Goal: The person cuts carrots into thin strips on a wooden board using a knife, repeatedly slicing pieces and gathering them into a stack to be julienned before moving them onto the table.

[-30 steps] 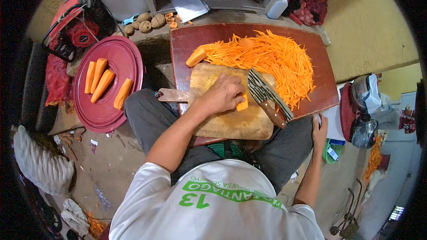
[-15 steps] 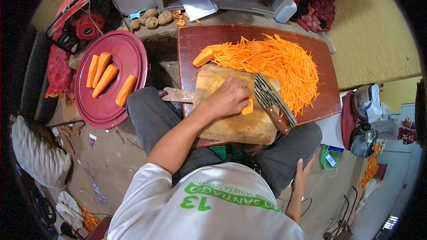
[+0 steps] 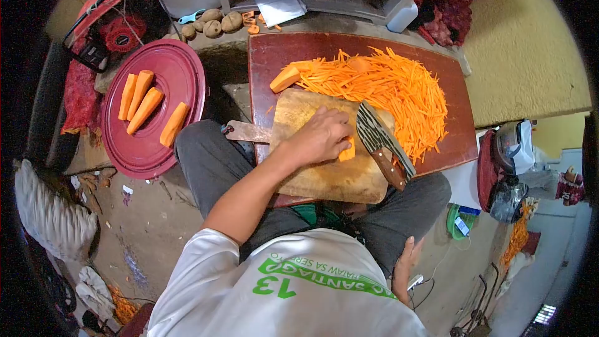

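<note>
My left hand (image 3: 321, 135) rests on the wooden cutting board (image 3: 299, 184), its fingers closed over an orange carrot piece (image 3: 347, 151) whose end shows beside the fingertips. Right of it a patterned cleaver (image 3: 376, 136) with a brown handle lies on the board's edge, untouched. A big heap of shredded carrot (image 3: 399, 87) spreads over the red table (image 3: 271, 53) behind the board. At the heap's left end is a thick carrot chunk (image 3: 285, 79). My right hand (image 3: 407, 261) is low beside my right knee, away from the board, fingers apart and nothing seen in it.
Several peeled carrots (image 3: 146, 110) lie on a round red lid (image 3: 181, 75) at the left. Brown potatoes (image 3: 213, 29) and a plastic sheet (image 3: 278, 5) are beyond the table. A green basket (image 3: 454, 221) with a phone stands at the right.
My right hand has moved down and inward, closer to my body. My left hand, the carrot piece and the cleaver have stayed where they were on the board.
</note>
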Tool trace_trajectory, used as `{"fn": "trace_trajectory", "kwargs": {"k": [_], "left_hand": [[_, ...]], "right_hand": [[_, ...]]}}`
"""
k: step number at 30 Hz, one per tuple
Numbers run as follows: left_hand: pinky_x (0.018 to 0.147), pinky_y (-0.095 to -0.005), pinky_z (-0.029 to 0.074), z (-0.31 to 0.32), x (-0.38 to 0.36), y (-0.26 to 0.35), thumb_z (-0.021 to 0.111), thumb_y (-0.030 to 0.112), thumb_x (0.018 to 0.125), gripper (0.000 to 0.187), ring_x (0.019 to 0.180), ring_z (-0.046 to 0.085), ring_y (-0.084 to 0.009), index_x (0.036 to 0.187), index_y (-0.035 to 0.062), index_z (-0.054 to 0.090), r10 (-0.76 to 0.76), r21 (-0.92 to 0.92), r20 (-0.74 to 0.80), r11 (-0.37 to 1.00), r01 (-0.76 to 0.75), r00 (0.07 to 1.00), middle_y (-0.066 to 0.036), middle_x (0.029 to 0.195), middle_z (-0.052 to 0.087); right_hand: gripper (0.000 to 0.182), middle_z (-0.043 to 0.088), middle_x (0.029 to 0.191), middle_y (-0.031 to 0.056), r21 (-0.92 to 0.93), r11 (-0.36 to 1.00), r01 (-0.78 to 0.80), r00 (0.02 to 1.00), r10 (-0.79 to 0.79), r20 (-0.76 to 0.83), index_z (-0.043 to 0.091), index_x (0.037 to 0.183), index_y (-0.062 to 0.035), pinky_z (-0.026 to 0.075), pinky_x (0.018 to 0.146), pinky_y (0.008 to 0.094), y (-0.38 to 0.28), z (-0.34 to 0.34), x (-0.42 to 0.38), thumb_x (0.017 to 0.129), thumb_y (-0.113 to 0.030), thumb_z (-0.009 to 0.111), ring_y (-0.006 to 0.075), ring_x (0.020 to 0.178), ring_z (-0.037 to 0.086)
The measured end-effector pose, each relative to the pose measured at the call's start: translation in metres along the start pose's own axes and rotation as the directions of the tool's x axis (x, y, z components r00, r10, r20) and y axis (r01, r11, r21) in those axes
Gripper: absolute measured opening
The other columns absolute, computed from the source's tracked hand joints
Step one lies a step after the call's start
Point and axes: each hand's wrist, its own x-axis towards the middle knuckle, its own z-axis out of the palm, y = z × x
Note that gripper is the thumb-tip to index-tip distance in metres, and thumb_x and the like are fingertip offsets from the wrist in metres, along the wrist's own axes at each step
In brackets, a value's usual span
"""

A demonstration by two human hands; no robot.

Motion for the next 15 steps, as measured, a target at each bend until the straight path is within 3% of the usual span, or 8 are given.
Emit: {"fn": "trace_trajectory", "kwargs": {"k": [2,11,15], "left_hand": [[0.105,-0.0554,0.045,0.006,-0.002,-0.004,0.077,0.022,0.093,0.024,0.117,0.063,-0.0382,0.109,0.0043,0.076,0.031,-0.006,-0.064,0.999,-0.031,0.997,-0.016,0.113,0.066],[0.102,-0.0532,0.046,-0.001,0.0,0.001,0.077,0.023,0.093,0.025,0.116,0.063,-0.0375,0.109,0.004,0.076,0.019,0.029,-0.015,0.999,-0.019,1.0,-0.017,0.113,0.065],[0.101,-0.0474,0.045,0.0,0.001,0.003,0.078,0.018,0.09,0.019,0.115,0.065,-0.0339,0.103,0.0048,0.079,0.006,0.021,-0.046,1.0,-0.005,0.999,-0.016,0.109,0.069]], "right_hand": [[0.085,0.031,0.175,0.0239,-0.011,0.999,0.033,0.999,-0.033,-0.001,0.02,0.172,0.0039,0.022,0.131,0.0441,-0.003,0.001,0.0,0.114,-0.048,0.055,0.036,0.158,0.033],[0.086,0.03,0.175,0.0243,0.091,0.993,0.073,0.997,-0.07,-0.036,0.02,0.172,0.0042,0.02,0.132,0.0437,0.016,0.006,0.009,0.114,-0.049,0.054,0.0359,0.159,0.031],[0.087,0.03,0.175,0.0252,0.103,0.994,0.042,0.998,-0.038,-0.042,0.021,0.172,0.0045,0.02,0.132,0.0438,0.015,0.007,0.007,0.113,-0.05,0.054,0.0368,0.159,0.031]]}}
